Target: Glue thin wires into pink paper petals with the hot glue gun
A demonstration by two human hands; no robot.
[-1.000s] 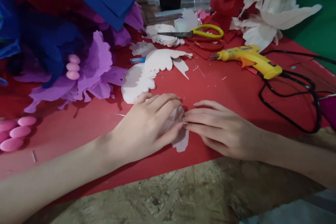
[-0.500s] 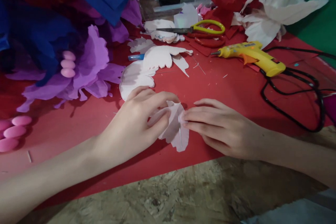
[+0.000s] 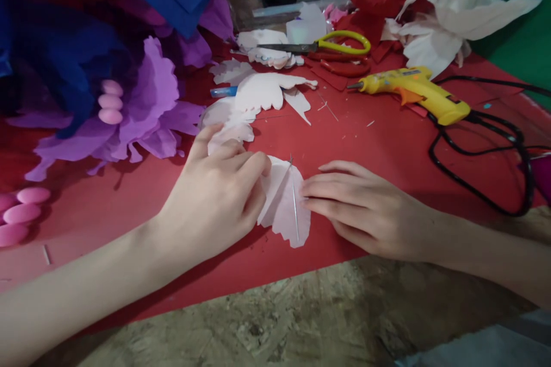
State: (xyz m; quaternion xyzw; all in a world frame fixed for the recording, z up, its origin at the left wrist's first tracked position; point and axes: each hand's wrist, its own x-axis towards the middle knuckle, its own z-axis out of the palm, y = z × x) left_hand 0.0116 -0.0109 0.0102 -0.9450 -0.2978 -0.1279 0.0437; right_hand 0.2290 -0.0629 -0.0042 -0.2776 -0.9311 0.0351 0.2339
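Note:
A thin white paper cutout (image 3: 284,221) with a scalloped lower edge lies folded on the red sheet (image 3: 344,143). Along its right part runs a slim metallic wire (image 3: 295,206), its top end just past the paper. My left hand (image 3: 215,195) is closed with curled fingers on the cutout's left part; its fingertips are partly hidden. My right hand (image 3: 370,212) lies with fingers stretched out, their tips touching the cutout's right edge. Just beyond my left fingers are more white paper cutouts (image 3: 258,92).
Yellow-handled scissors (image 3: 342,43) lie at the back. A yellow glue gun (image 3: 413,89) rests at right, its black cord (image 3: 473,192) looping nearby. Purple paper petals (image 3: 150,92) and pink oval pieces (image 3: 26,212) are at left. A wooden board (image 3: 258,321) shows in front.
My left hand has drawn back leftward, its index finger curling in. More of the cutout and the wire's top end now show. My right hand has stayed almost still.

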